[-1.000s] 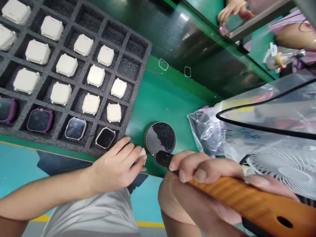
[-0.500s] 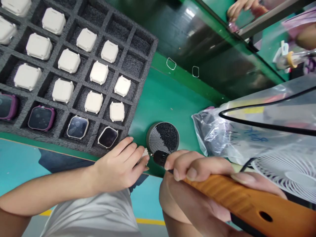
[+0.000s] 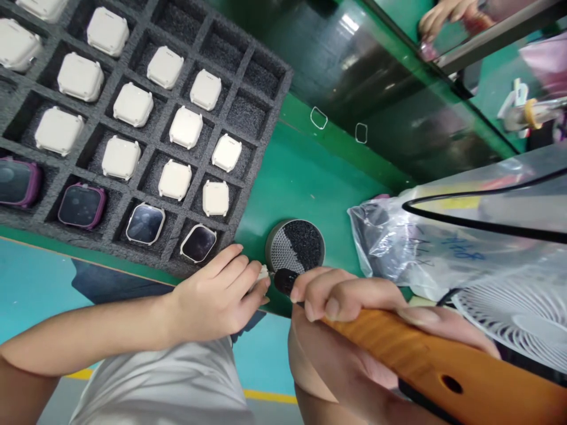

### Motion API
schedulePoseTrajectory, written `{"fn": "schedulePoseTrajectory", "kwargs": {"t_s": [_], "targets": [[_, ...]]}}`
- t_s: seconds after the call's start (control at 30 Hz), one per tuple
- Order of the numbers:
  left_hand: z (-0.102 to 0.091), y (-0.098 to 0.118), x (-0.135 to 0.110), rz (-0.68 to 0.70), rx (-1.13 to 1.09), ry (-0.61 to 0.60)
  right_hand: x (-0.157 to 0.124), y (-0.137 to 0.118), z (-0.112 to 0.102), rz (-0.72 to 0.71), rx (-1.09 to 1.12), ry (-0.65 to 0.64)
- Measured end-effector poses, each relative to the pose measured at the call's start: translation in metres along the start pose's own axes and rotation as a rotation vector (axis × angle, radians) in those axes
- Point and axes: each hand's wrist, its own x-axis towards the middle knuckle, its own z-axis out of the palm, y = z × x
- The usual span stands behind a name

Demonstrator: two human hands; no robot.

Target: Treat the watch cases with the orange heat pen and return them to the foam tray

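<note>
My left hand is closed on a small white watch case, mostly hidden behind the fingers. My right hand wraps around an orange electric screwdriver with a black nose. Its tip meets the edge of the white case, though the exact contact point is too small to make out. Just beyond the tip stands a round tub, with a perforated grey top partly covered by small black screws. To the left, a dark foam tray holds several white watch cases and watches with dark screens.
A clear plastic bag lies on the right, crossed by a black cable. A white fan grille is beside it. Two thin white frames lie near the far ledge. Another person's hand shows at the top right.
The whole view has shifted slightly, so the tray and bag appear a little further right. The screwdriver has drawn slightly closer to the left hand; both grips stay the same.
</note>
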Motion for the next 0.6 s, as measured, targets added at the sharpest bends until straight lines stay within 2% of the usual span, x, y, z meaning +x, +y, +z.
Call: {"fn": "schedulePoseTrajectory", "kwargs": {"t_s": [0.13,0.3,0.47,0.6], "targets": [[0.000,0.001,0.000,-0.006,0.003,-0.004,-0.002,0.006,0.004,-0.045,0.020,0.030],[0.000,-0.001,0.000,-0.003,0.023,-0.025,0.004,0.000,-0.008,0.090,0.050,-0.020],[-0.005,-0.004,-0.003,0.058,-0.002,-0.128,0.022,-0.004,-0.027,-0.014,0.031,0.093],[-0.006,-0.004,-0.004,0.065,-0.007,-0.146,0.028,0.005,-0.028,0.023,0.044,0.100]]}}
